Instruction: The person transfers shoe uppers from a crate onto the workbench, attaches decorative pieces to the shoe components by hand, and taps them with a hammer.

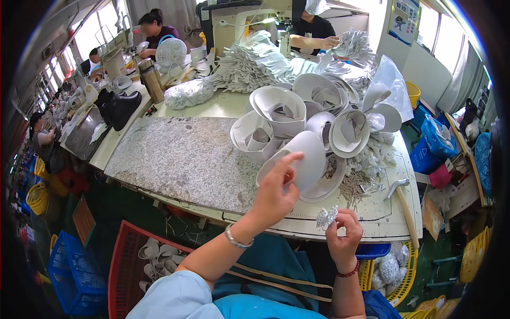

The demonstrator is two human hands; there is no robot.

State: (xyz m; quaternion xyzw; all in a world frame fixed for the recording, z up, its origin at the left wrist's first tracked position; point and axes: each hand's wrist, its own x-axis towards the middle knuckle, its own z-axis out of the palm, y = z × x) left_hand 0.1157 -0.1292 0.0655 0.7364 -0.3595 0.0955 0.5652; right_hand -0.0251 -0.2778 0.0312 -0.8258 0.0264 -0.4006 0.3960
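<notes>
My left hand [276, 189] is raised over the table's front edge, fingers partly curled and apart. It is in front of a curved white sheet piece [305, 159]; whether the fingertips touch it I cannot tell. More curved white pieces [281, 109], nested in loose rolls, are heaped behind it. My right hand [345, 234] pinches a small sparkly silver bow-shaped ornament [326, 216] between thumb and fingers, near the table's front edge. Right of the heap lie small clear-wrapped ornaments [374, 157] and a scatter of thin greyish strips [355, 189].
A speckled stone slab [186, 159] covers the table's left part. A hammer [406, 207] lies at the right edge. Bundled white strips [255, 64] and a sewing machine [284, 32] stand behind. A red basket [125, 260] and a yellow basket [406, 276] flank me. Other people work beyond.
</notes>
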